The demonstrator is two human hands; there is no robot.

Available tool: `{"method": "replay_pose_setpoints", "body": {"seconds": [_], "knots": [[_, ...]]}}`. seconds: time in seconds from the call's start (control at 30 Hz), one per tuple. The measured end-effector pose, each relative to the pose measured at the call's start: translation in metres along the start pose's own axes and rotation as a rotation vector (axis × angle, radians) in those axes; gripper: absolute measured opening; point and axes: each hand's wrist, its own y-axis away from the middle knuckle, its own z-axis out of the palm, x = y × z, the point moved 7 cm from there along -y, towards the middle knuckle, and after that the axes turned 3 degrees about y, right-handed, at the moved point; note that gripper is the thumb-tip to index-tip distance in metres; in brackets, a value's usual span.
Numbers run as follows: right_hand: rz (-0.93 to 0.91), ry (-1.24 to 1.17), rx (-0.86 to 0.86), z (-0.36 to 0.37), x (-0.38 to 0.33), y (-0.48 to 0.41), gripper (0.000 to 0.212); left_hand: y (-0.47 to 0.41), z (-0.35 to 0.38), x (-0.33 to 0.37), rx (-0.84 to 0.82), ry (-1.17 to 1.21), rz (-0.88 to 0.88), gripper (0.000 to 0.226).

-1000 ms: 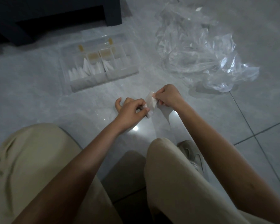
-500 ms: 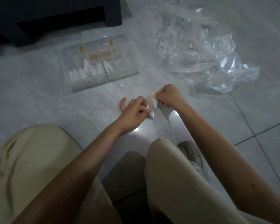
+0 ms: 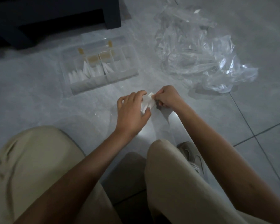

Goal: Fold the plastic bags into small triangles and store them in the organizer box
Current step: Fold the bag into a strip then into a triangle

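A partly folded plastic bag (image 3: 147, 102) lies on the grey floor between my two hands, its unfolded strip (image 3: 166, 118) trailing toward my knee. My left hand (image 3: 132, 109) lies flat over the folded wad's left side, thumb under its lower edge. My right hand (image 3: 167, 97) pinches the wad's upper right corner. The clear organizer box (image 3: 102, 81) stands open on the floor beyond my hands, with several white folded triangles (image 3: 86, 72) standing in its left compartments.
A heap of loose clear plastic bags (image 3: 199, 50) lies at the back right. A dark furniture leg (image 3: 111, 13) stands behind the box. Another flat clear bag (image 3: 94, 113) lies left of my hands. My knees and a shoe (image 3: 192, 157) fill the foreground.
My left hand has turned from a pinch at the wad's left edge to lying flat over it. The wad now sits lower and flatter on the floor. My right hand has kept its pinch.
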Motion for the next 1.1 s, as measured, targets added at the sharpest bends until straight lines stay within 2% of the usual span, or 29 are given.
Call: {"method": "replay_pose_setpoints", "body": {"seconds": [0.07,0.1,0.2,0.27,0.37,0.47,0.53,0.63,0.7,0.77,0.9,1.0,1.1], "knots": [[0.000,-0.026,0.002,0.001,0.002,-0.001,0.024,-0.005,0.002,-0.001,-0.019,0.027,-0.003,0.045],[-0.003,-0.033,0.000,0.001,0.002,-0.002,0.024,-0.006,0.008,0.000,-0.068,-0.038,0.073,0.045],[-0.013,-0.027,0.002,0.001,0.002,-0.001,0.025,0.010,0.037,-0.003,-0.391,-0.339,0.279,0.067],[-0.017,-0.049,0.010,0.001,0.002,-0.001,0.025,0.025,0.048,-0.018,-0.540,-0.482,0.271,0.081],[-0.024,-0.049,0.022,0.000,0.001,-0.001,0.026,0.039,0.042,-0.029,-0.605,-0.612,0.272,0.083],[-0.027,-0.014,0.043,0.000,0.002,0.001,0.023,0.049,0.035,-0.038,-0.759,-0.690,0.209,0.084],[-0.062,0.152,0.148,-0.003,0.000,0.007,0.017,0.050,0.032,-0.037,-0.778,-0.688,0.195,0.084],[-0.175,0.339,0.328,-0.005,-0.014,0.020,0.033,0.049,0.030,-0.037,-0.800,-0.645,0.162,0.084],[-0.218,0.337,0.310,0.000,-0.021,0.024,0.049,0.048,0.029,-0.035,-0.800,-0.638,0.162,0.083],[-0.200,0.391,0.250,0.007,-0.023,0.022,0.051,0.046,0.026,-0.033,-0.789,-0.621,0.173,0.081],[-0.157,0.418,0.174,0.013,-0.025,0.014,0.039,0.044,0.023,-0.031,-0.772,-0.619,0.197,0.079],[-0.207,0.478,0.169,0.014,-0.032,0.014,0.029,0.044,0.023,-0.031,-0.775,-0.609,0.211,0.077],[-0.247,0.410,0.111,0.015,-0.034,0.013,0.014,0.044,0.022,-0.031,-0.767,-0.572,0.220,0.073]]}}
